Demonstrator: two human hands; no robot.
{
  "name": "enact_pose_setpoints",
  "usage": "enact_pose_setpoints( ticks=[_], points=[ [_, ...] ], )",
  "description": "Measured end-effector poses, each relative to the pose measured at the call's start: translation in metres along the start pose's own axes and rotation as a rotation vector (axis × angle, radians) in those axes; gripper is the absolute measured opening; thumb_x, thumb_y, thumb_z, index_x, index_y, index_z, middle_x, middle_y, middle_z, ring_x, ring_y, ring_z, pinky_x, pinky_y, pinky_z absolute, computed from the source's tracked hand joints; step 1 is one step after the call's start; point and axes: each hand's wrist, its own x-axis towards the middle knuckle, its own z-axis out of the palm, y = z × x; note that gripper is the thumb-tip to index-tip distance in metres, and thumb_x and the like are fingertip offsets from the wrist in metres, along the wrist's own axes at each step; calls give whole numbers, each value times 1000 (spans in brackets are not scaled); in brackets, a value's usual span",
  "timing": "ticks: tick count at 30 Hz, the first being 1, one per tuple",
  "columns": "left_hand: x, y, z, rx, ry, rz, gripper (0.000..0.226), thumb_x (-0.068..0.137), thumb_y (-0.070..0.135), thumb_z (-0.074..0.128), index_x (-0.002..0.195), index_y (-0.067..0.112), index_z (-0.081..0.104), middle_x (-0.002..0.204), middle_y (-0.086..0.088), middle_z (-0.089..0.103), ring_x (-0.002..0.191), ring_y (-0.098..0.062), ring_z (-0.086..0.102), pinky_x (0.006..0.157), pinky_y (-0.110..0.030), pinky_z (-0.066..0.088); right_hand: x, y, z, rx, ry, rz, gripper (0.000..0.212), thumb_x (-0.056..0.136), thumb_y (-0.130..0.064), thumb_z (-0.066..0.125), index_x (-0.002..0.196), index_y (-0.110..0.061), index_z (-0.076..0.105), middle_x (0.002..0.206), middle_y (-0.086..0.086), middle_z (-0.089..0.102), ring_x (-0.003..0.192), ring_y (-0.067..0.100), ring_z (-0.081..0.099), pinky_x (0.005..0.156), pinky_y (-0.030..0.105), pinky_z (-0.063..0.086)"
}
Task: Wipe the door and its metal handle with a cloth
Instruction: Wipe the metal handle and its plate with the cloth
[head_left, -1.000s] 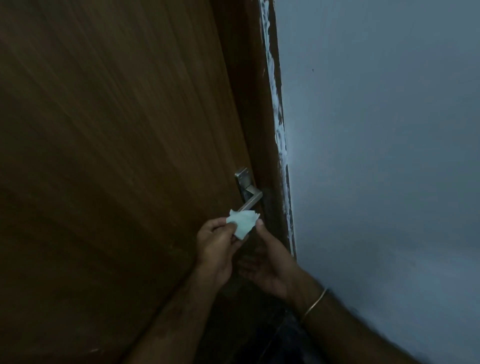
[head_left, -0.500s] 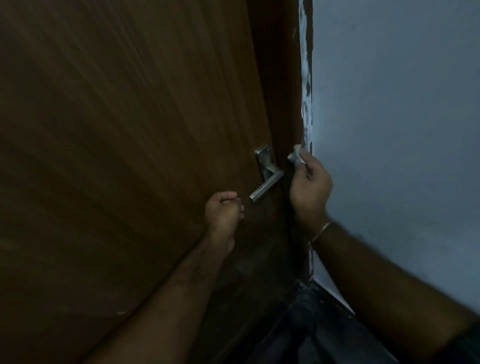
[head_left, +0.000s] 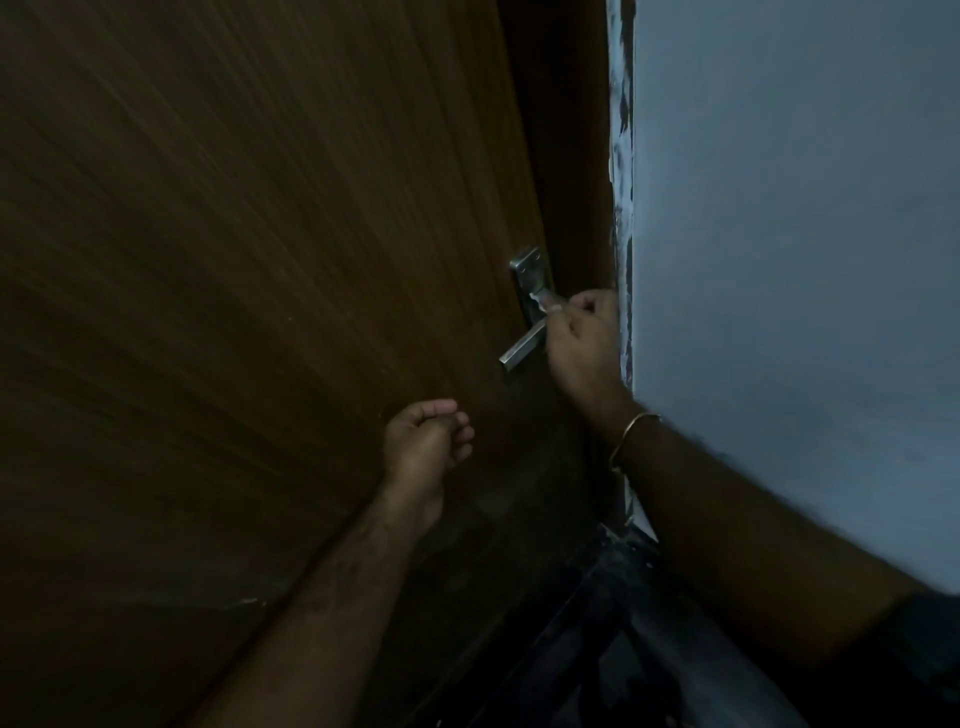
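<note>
The right hand (head_left: 582, 338) pinches the cloth (head_left: 540, 303) against the metal handle (head_left: 524, 345) near the door (head_left: 260, 312) latch edge. The lever's long axis runs down-left from this grip. The left hand (head_left: 426, 447), loosely curled and holding nothing, sits lower and farther away.

Your door (head_left: 249, 291) is dark brown wood with fine vertical grain, filling the left. Its metal handle (head_left: 523, 347) sits near the right edge, lever slanting down-left from an upright plate. Your cloth (head_left: 540, 303), a small pale scrap, touches that plate.
</note>
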Motion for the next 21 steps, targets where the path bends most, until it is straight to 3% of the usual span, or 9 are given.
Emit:
enact_pose_setpoints(
  ticks=[3,6,9,12,14,17,21],
  points=[
    [-4,-5,-6,-16,-21,-6,16,97,0,52,105,11,62,100,-10,64,86,-19,62,78,-33,53,12,-2,-6,-38,-30,47,18,93,-11,58,104,-6,71,113,9,64,94,20,63,80,26,53],
    [-8,-11,-10,-12,-41,-28,18,96,0,52,109,9,61,99,-10,64,87,-20,62,78,-32,53,12,-9,-9,-37,-12,113,24,92,-10,62,113,-7,70,110,7,72,91,13,67,82,28,57],
    [-8,-17,-14,-8,-44,-34,20,97,-1,52,112,8,61,96,-9,65,86,-19,63,78,-31,53,11,-14,-4,-176,-17,125,21,91,-11,62,109,-5,70,112,10,70,100,19,65,90,36,55],
    [-8,-24,-16,-6,-28,-37,18,97,-1,52,110,7,61,93,-9,65,83,-19,63,75,-31,52,6,-23,5,-220,-34,164,28,87,-12,67,114,-6,66,119,9,64,108,20,63,88,26,52],
    [-8,-28,-15,-11,-29,-40,16,96,-3,52,101,9,61,90,-9,65,79,-18,63,73,-30,52,-3,-30,11,-218,-39,187,32,85,-11,69,117,-8,63,120,6,63,109,17,62,89,27,53],
    [-10,-31,-10,-6,-39,-47,17,96,-5,52,97,9,60,87,-9,64,76,-18,62,73,-30,51,-35,-38,25,-182,-120,99,23,87,-9,66,109,-11,63,110,4,65,97,11,61,75,19,51],
    [-14,-36,-8,39,-69,-65,19,94,-4,52,105,4,64,95,-13,69,85,-24,66,72,-33,54,-96,-18,38,-12,-308,185,17,89,-10,65,105,-12,70,102,-8,60,89,0,59,67,6,45]
  ],
)
